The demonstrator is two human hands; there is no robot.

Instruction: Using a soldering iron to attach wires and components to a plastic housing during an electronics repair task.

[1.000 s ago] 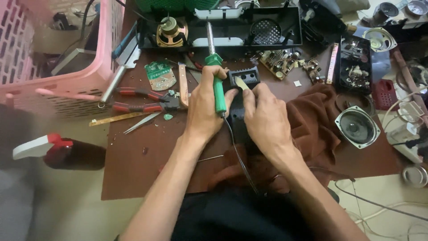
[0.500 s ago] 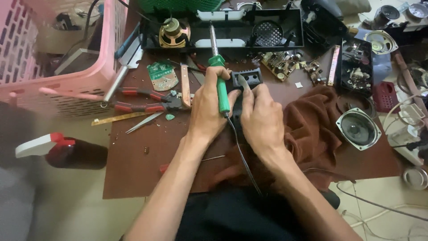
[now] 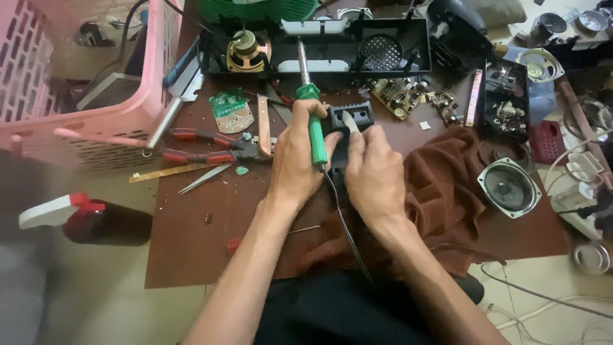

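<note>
The left hand (image 3: pixel 297 156) is closed in a fist round the green handle of a soldering iron (image 3: pixel 313 121); its metal tip points far, away from the work, toward the open black casing (image 3: pixel 319 45) at the far edge of the brown mat (image 3: pixel 204 249). The right hand (image 3: pixel 373 172) rests on a small black part (image 3: pixel 348 124) in the middle of the mat, fingers curled over its near end and steadying it, with a pale sliver just at the fingertips; what that sliver is, I cannot tell. The iron is not touching the part, so I judge the joint not yet made. The casing lies gutted, a speaker (image 3: pixel 509 187) sits on the right and a circuit board (image 3: pixel 399 96) beyond the part, so reassembly looks mostly ahead. Red-handled pliers (image 3: pixel 204 147) lie idle to the left.
</note>
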